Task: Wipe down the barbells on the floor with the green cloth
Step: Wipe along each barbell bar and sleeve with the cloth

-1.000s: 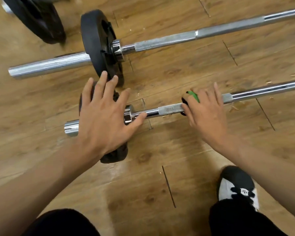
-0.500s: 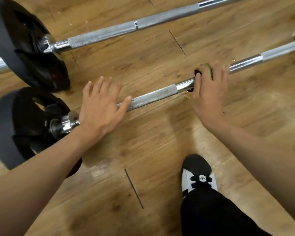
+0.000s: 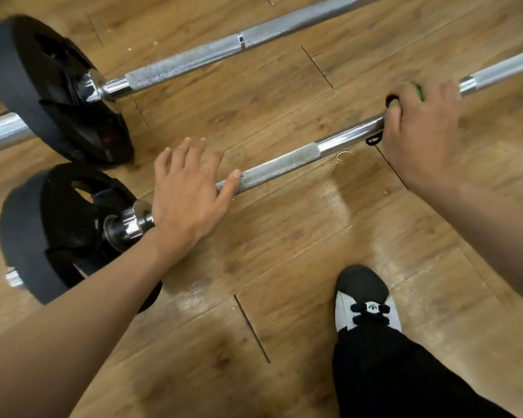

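Green cloth (image 3: 418, 92), only a sliver showing, sits against the near chrome barbell (image 3: 284, 164) on the wooden floor (image 3: 284, 251), clenched there by the right grip (image 3: 420, 131). Left grip (image 3: 187, 194) lies flat, fingers straight, on the knurling beside its black plate (image 3: 52, 224).

The nearer steel barbell shaft (image 3: 287, 164) shone silver with grey cross-hatched knurling; its round plate (image 3: 40, 233) was black, the cloth scrap (image 3: 418, 92) green, the plank floor (image 3: 284, 242) grained brown.

Wooden floor (image 3: 284, 251) bears near barbell (image 3: 284, 164), far barbell (image 3: 194, 60), shoe (image 3: 363, 294).
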Demonstrator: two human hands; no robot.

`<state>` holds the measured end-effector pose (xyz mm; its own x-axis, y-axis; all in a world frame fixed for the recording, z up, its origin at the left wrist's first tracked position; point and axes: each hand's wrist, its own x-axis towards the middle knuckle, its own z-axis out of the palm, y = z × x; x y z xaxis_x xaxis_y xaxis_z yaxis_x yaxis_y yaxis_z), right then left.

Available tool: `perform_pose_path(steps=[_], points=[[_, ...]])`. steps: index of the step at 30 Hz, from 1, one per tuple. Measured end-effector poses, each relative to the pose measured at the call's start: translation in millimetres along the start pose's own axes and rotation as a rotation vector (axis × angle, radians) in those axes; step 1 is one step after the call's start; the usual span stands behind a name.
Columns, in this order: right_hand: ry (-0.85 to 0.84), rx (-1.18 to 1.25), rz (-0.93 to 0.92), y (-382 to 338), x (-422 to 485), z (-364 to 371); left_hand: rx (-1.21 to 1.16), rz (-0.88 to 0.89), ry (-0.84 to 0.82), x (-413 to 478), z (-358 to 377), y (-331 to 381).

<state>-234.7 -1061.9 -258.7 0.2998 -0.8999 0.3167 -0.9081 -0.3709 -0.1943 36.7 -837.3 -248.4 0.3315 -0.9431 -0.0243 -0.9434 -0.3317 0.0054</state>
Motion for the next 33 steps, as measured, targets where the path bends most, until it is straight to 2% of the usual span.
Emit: perform_pose_path(steps=[2,4,6,8,10,11,15,16,18,23,25,27,28,30,32,33], points=[[-0.018,0.016,-0.07,-34.8,-12.5,-5.4,0.011,-0.003,0.017,-2.0,0.9,0.9],[-0.035,0.085,-0.287,-84.9,-49.3,-0.8,0.023,-0.009,0.023,-4.7,1.9,2.8],[-0.047,0.207,-0.401,-120.3,-83.6,7.6,0.04,-0.014,0.031,-9.4,3.4,5.1],[-0.058,0.203,-0.52,-113.9,-87.3,7.5,0.047,-0.015,0.043,-14.2,3.9,7.5],[-0.049,0.107,-0.63,-73.4,-73.8,3.0,0.038,-0.005,0.056,-19.2,4.2,10.7],[-0.042,0.08,-0.577,-51.0,-63.0,0.9,0.038,-0.009,0.059,-22.7,4.5,12.0],[-0.047,-0.047,-0.047,3.6,-30.6,-11.1,0.063,-0.053,0.072,-37.0,4.0,22.2],[-0.056,-0.058,0.017,2.9,-32.6,-12.9,0.068,-0.062,0.071,-41.0,4.2,25.7],[-0.047,-0.045,0.013,-15.5,-48.1,-19.0,0.075,-0.079,0.08,-48.0,4.9,31.0],[-0.113,0.202,-0.4,-112.6,-138.3,-16.6,0.072,-0.089,0.071,-64.0,4.3,41.0],[-0.143,0.236,-0.58,-112.6,-142.0,-19.0,0.06,-0.098,0.079,-70.7,4.4,44.1],[-0.118,0.164,-0.641,-75.2,-127.0,-19.9,0.034,-0.104,0.072,-76.2,5.1,48.1],[-0.078,0.143,-0.572,-51.5,-117.0,-18.5,0.028,-0.108,0.066,-79.2,5.5,49.9],[-0.007,0.112,-0.294,-5.5,-91.5,-19.0,0.029,-0.118,0.074,-84.1,6.7,54.0],[-0.037,0.036,-0.014,19.1,-75.0,-25.7,0.039,-0.125,0.098,-88.9,7.8,58.0],[-0.059,0.014,0.066,21.1,-72.5,-28.7,0.042,-0.122,0.111,-91.7,8.4,59.6]])
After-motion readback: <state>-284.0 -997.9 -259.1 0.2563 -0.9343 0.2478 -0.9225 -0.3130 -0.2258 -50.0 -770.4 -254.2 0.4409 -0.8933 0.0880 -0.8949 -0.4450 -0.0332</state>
